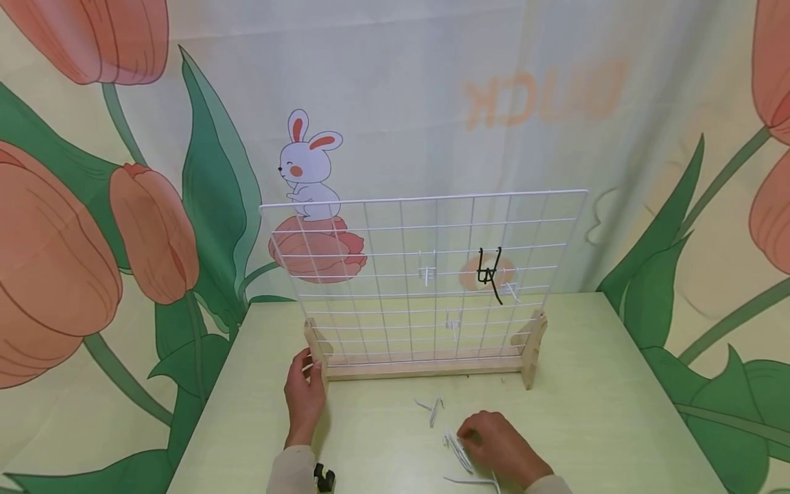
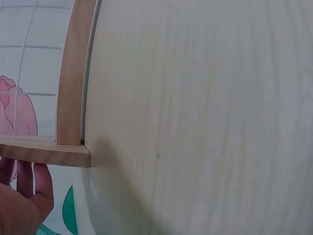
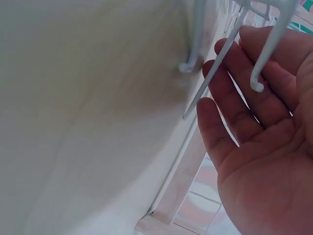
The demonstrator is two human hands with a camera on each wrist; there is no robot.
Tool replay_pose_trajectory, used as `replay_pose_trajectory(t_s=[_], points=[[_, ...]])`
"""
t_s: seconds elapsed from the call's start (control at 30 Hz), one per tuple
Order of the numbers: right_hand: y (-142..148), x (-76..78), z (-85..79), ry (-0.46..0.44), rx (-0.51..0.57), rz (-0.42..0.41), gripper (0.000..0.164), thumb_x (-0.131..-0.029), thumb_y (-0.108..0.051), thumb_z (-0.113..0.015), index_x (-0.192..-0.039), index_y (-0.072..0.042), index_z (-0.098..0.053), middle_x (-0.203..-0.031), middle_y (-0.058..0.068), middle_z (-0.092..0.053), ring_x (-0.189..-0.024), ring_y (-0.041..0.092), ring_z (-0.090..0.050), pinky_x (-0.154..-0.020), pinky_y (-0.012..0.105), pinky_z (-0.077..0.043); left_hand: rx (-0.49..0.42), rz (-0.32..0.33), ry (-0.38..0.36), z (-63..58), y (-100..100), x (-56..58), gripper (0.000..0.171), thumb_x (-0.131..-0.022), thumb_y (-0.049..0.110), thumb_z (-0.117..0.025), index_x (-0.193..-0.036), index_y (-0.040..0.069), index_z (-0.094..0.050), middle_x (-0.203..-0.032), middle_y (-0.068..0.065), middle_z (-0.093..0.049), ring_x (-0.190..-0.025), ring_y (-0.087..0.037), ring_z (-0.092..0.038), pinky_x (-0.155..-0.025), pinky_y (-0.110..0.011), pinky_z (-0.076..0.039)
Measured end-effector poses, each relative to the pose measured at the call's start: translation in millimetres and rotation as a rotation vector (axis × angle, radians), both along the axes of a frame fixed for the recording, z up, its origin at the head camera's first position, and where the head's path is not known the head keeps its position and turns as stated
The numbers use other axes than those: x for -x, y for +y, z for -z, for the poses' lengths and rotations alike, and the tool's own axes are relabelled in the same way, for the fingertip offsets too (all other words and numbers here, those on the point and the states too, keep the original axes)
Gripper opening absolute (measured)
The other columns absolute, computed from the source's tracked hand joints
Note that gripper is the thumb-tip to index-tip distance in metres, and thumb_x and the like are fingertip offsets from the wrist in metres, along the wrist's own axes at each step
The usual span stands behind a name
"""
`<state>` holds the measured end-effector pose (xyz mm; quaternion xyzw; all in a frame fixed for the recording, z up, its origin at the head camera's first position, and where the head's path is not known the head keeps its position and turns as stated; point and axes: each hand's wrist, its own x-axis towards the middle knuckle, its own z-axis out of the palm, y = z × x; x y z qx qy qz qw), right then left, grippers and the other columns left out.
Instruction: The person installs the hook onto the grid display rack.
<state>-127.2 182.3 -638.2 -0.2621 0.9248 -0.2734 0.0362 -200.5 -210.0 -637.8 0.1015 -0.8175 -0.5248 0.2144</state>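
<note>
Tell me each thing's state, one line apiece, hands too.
Wire grid: standing in the wooden stand
Wooden stand: upright on the table
Black hook: hung on the grid
Three white hooks: hung on the grid
Loose white hooks: lying on the table
Left hand: touching the stand's left end
Right hand: at the loose white hooks, grip unclear
Printed curtain: hanging behind

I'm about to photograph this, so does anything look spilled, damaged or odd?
The black hook stands out: it hangs on the grid among white hooks, the only one of that colour. The orange lettering on the backdrop also appears mirrored. I see no spill or obvious damage.
</note>
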Motion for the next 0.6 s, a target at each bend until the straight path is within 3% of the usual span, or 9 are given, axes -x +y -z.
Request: replay_pose_trajectory(t_s=[0.3,0.6], points=[[9.2,-2.3,0.9,0.022,0.018,-0.03,0.01,-0.084,-0.014,-0.075,-0.091,-0.022,-0.075,-0.089,-0.017,-0.068,-0.085,-0.001,-0.059,-0.077,0.027,-0.053,-0.006,0.004,0.01,0.1,-1.1,0.4,0.034,-0.102,0.02,-0.055,-0.136,0.016,-0.052,-0.126,-0.012,-0.062,-0.111,-0.032,-0.065,-0.09,-0.053,-0.053],[7.5,-2.9,-2.4,0.015,0.003,-0.008,0.009,-0.085,-0.015,-0.076,-0.092,-0.021,-0.075,-0.09,-0.016,-0.069,-0.085,0.0,-0.059,-0.077,0.027,-0.053,-0.008,-0.005,0.004,0.9,-0.2,2.2,0.033,-0.102,0.021,-0.055,-0.135,0.017,-0.053,-0.124,-0.011,-0.063,-0.109,-0.031,-0.065,-0.089,-0.052,-0.053]])
